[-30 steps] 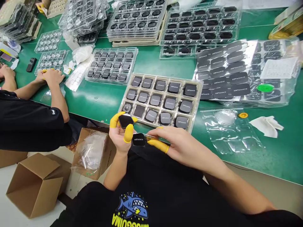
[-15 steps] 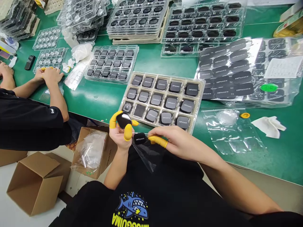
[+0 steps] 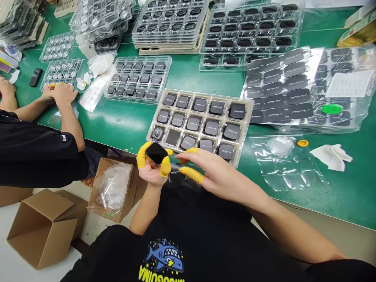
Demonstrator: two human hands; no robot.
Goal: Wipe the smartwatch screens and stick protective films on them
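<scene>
My left hand (image 3: 151, 170), with yellow finger cots, grips a black square watch body (image 3: 156, 153) by its edges, glossy screen facing up. My right hand (image 3: 217, 170), also in yellow finger cots, is just right of it, thumb and forefinger apart. By the right thumb tip hangs a clear film with a dark HiFuture label (image 3: 175, 168), partly hidden; what holds it up cannot be seen. Beyond both hands lies a tray (image 3: 249, 117) of square watch pieces, most covered by HiFuture labels. Its front row has one piece with the round sensor back (image 3: 158, 133) showing.
Label sheets (image 3: 282, 84) and a clear plastic sheet (image 3: 288, 172) lie to the right, near a crumpled tissue (image 3: 331, 157). Stacked trays (image 3: 170, 39) line the back. A co-worker's hands (image 3: 60, 94) are at the left. Cardboard boxes (image 3: 44, 227) stand on the floor.
The watch body has shifted slightly right and down, its screen now more level. My right fingers have spread apart, and the labelled film that was stretched between my hands now hangs lower, bunched.
</scene>
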